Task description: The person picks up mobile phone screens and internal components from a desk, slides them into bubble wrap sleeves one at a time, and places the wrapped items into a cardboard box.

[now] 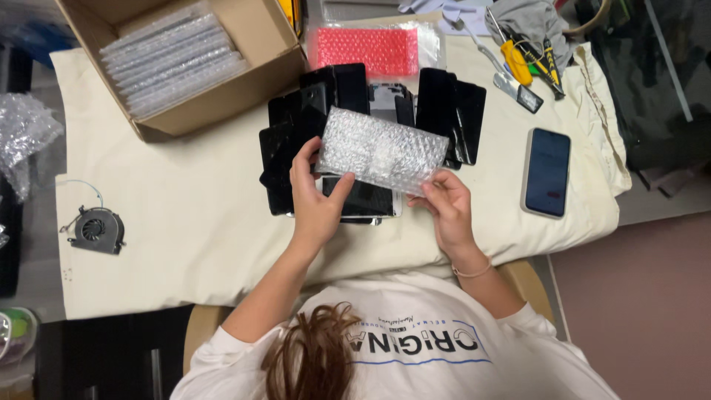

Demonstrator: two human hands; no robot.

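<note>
Clear bubble wrap makes up the pouch (381,149) that both hands hold above the table. Its long axis runs from left to right in the picture, with the left end a little higher than the right end, so it lies slightly tilted. The pouch is a long rectangle, its surface covered with small round bubbles that shine white under the light; something pale shows dimly inside, but I cannot tell what it is.

The left hand (315,200) grips the left end of the pouch, the thumb below and the fingers bent over the upper edge. The right hand (444,207) pinches the lower right corner between the thumb and the fingertips.

Under the pouch lies a pile of flat black glass panels (444,111), smooth and glossy, spread like a fan on a cream cloth (185,215) that covers the table. A brown cardboard box (259,44) at the upper left contains a row of more bubble-wrapped pieces. A pink bubble bag (366,48) lies behind the panels. To the right a phone (546,172) with dark screen rests on the cloth, and yellow-handled tools (518,63) lie further up. A small round black fan (96,230) sits at the left.
</note>
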